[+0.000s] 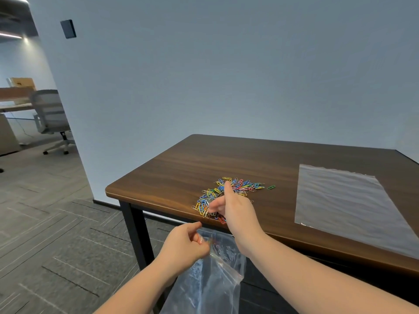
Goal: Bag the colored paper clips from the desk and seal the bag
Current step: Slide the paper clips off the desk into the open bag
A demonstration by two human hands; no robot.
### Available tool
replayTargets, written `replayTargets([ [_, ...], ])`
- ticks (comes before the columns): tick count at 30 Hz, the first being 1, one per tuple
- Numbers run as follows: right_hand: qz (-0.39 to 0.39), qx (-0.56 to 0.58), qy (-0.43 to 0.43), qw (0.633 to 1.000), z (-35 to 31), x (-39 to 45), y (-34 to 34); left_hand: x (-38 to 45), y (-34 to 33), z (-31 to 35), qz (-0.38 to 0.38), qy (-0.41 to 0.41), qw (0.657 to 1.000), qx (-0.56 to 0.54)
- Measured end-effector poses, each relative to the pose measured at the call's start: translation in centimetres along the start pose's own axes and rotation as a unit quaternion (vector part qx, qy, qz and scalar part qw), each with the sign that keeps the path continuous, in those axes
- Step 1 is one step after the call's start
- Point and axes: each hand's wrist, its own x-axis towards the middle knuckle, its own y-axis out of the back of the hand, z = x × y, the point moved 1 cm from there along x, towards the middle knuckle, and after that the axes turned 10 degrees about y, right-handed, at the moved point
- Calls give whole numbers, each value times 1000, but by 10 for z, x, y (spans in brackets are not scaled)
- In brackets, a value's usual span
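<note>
A heap of colored paper clips (240, 185) lies near the front left edge of the brown wooden desk (181, 168). My right hand (235, 207) rests edge-on in the heap at the desk's rim, fingers spread, with clips bunched against it at the edge. Just below the rim my left hand (186, 243) pinches the mouth of a clear plastic bag (210, 282), which hangs down in front of the desk. A few clips show blurred at the bag's mouth. One green clip (271, 187) lies apart to the right of the heap.
A second clear plastic bag (349, 205) lies flat on the right part of the desk. A grey wall stands behind the desk. A black desk leg (136, 232) is at the left, and an office chair (51, 118) stands far left on grey carpet.
</note>
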Motion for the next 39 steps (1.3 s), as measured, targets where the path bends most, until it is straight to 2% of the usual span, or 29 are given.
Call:
replayTargets([
  [11, -31, 63, 0, 997, -6, -17, -3, -4, 0, -1, -5, -5, 1000, -20],
  [14, -21, 96, 28, 995, -13, -6, 5, -3, 1, 0, -2, -3, 1000, -13],
  [18, -4, 37, 75, 996, -18, 27, 19, -3, 7, 0, -4, 9, 1000, -14],
  [24, -97, -107, 89, 986, -15, 53, 11, -3, 16, -1, -1, 19, 1000, 23],
  [30, -120, -105, 66, 985, -6, 58, -7, 0, 24, 2, -4, 19, 998, 54],
  [39, -157, -108, 71, 979, -1, 52, -15, 5, 29, 1, -29, 29, 998, 41],
])
